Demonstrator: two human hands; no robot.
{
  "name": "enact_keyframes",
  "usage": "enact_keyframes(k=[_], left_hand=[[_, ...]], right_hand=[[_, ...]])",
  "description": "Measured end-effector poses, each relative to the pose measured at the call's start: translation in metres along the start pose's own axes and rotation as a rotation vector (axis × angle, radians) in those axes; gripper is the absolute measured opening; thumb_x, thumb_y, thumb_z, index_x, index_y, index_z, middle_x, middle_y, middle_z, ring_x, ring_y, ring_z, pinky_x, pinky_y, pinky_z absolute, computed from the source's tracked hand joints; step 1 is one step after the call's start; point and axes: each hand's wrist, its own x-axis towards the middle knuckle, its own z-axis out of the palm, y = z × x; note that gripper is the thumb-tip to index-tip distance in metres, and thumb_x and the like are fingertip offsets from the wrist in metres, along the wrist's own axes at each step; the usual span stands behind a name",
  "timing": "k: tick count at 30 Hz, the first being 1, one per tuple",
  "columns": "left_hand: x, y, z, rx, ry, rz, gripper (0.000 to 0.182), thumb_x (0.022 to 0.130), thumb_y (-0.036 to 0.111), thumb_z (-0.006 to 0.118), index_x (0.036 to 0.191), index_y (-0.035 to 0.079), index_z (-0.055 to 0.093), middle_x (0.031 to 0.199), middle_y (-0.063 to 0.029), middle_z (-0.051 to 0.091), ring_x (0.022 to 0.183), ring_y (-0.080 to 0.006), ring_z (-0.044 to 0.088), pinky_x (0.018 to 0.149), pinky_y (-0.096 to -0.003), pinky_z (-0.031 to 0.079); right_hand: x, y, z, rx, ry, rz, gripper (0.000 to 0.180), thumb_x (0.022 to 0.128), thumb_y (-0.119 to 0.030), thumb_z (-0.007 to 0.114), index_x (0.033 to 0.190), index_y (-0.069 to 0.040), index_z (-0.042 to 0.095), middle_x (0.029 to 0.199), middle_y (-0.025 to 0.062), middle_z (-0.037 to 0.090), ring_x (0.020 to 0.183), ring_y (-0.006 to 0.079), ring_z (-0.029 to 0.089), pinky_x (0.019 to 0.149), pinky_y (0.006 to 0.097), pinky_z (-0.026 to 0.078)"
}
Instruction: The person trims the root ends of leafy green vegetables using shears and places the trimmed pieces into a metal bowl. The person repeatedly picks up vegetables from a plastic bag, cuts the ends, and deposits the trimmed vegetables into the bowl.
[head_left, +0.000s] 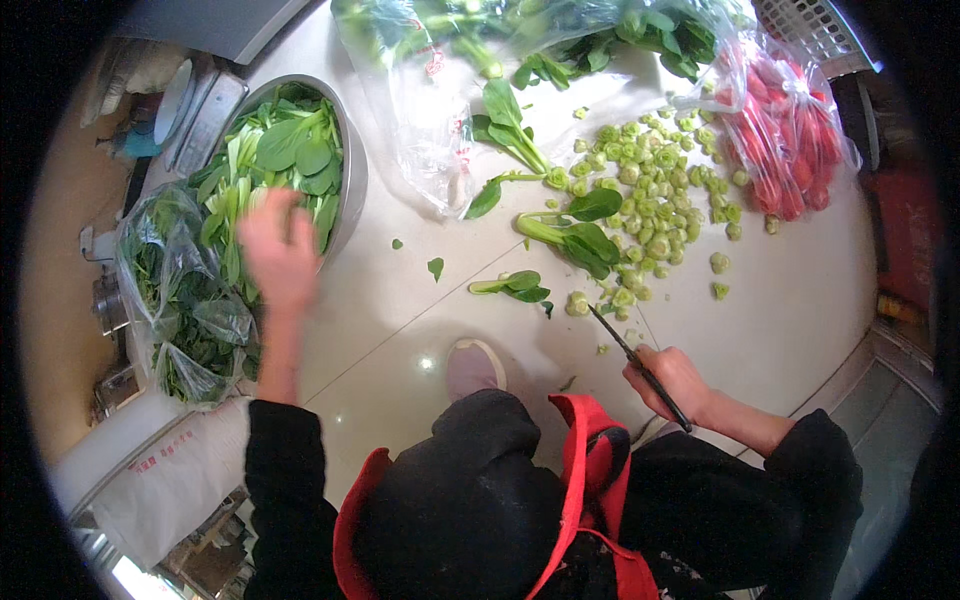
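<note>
My left hand (279, 244) is over the near side of a metal basin (354, 169) heaped with loose bok choy leaves (289, 142). It is blurred by motion, its fingers look apart, and I see nothing held in it. In my right hand (670, 384) is a knife (615, 337), its dark blade angled up and left. The tip is close to a cut bok choy base (577, 303) on the tiled floor. Beyond the blade lie a pile of cut bases (652, 187), a bok choy head (574, 238) and a smaller bok choy piece (514, 286).
A clear plastic bag of greens (184, 300) rests against the basin's near left. Across the far side spreads another clear bag (427, 90) with bok choy. A bag of red vegetables (795, 135) stands at right, below a white perforated basket (814, 30). My shoe (474, 367) is before me.
</note>
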Motion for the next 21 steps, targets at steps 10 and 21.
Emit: enact_keyframes(k=[10,21], left_hand=[[-0.118,0.136,0.138,-0.273,-0.946,-0.844,0.053,0.087,0.046,0.06,0.064,-0.001,0.066,0.063,-0.0151,0.064,0.064,-0.0265,0.064,0.063,-0.0377,0.049],[-0.075,0.221,0.073,-1.519,-0.995,-0.447,0.027,0.095,0.006,0.041,0.119,0.001,0.052,0.078,-0.0013,0.06,0.067,-0.0091,0.052,0.063,-0.025,0.044]], right_hand=[[-0.005,-0.005,-0.012,-0.007,0.014,0.003,0.023,0.085,-0.019,0.061,0.075,-0.001,0.051,0.055,0.0227,0.053,0.055,0.0448,0.055,0.051,0.0518,0.044],[0.021,-0.016,-0.031,-0.107,0.066,-0.014,0.02,0.086,-0.018,0.058,0.083,0.0,0.049,0.062,0.0209,0.057,0.062,0.0433,0.058,0.055,0.0508,0.045]])
